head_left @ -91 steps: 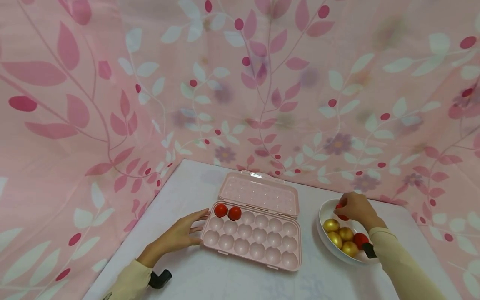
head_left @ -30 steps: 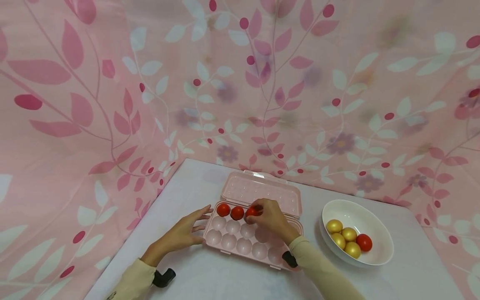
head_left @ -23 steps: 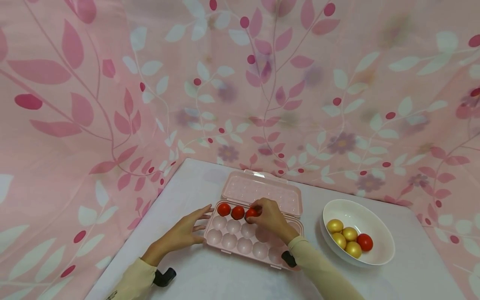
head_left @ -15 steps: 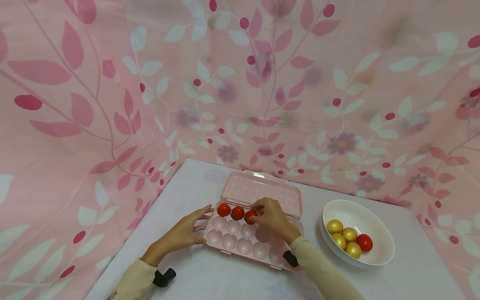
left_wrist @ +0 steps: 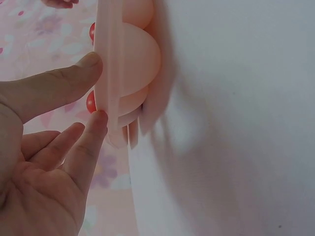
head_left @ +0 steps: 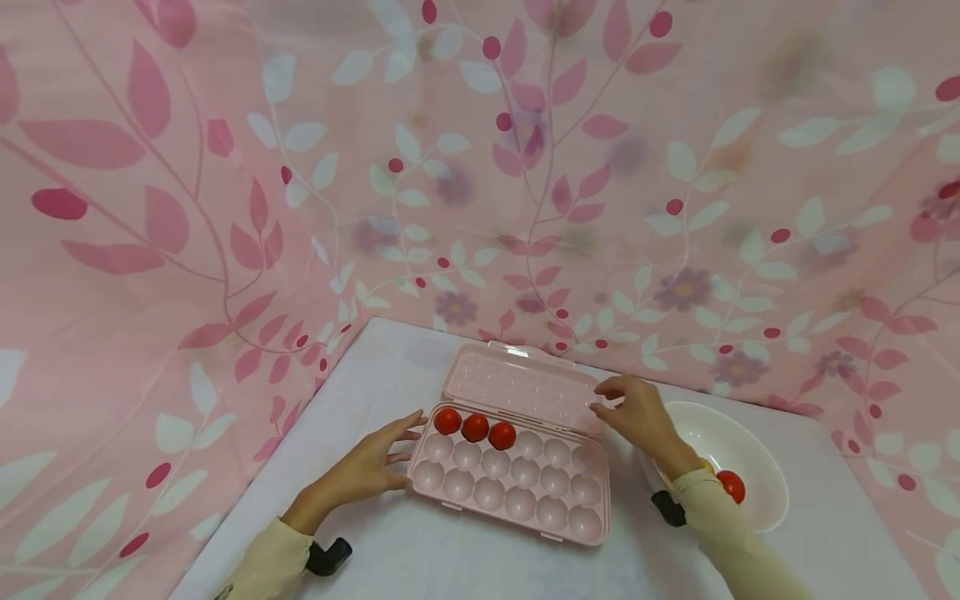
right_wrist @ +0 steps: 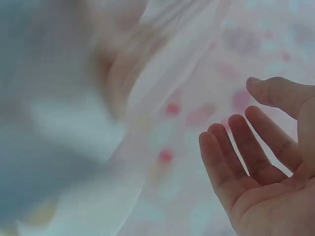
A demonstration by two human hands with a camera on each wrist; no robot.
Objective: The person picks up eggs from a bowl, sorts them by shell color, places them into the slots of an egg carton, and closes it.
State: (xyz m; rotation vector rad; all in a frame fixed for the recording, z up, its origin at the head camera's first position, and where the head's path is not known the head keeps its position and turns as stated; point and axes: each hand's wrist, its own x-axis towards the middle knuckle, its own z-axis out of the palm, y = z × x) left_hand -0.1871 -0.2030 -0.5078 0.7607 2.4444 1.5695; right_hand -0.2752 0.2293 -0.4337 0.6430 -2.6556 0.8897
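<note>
A pink plastic egg box (head_left: 540,492) lies on the table with its lid (head_left: 517,383) folded back. Three red egg-like balls sit side by side in its back row from the left corner, the third (head_left: 502,434) being rightmost. My left hand (head_left: 367,467) is at the box's left end; in the left wrist view the thumb (left_wrist: 74,81) and a fingertip are right at the rim, the fingers spread. My right hand (head_left: 640,417) is in the air between the lid's right end and the white bowl (head_left: 767,492), fingers loosely bent around nothing, as the right wrist view shows.
Inside the bowl, one red ball (head_left: 731,486) shows, with a bit of a gold ball (head_left: 707,467) beside it; my right forearm hides the rest. Pink flowered cloth (head_left: 480,208) rises behind and left of the white-covered table.
My right hand has carried a red ball from the bowl to the third back-row cup, let it go, then moved right toward the bowl. The left hand has stayed at the box.
</note>
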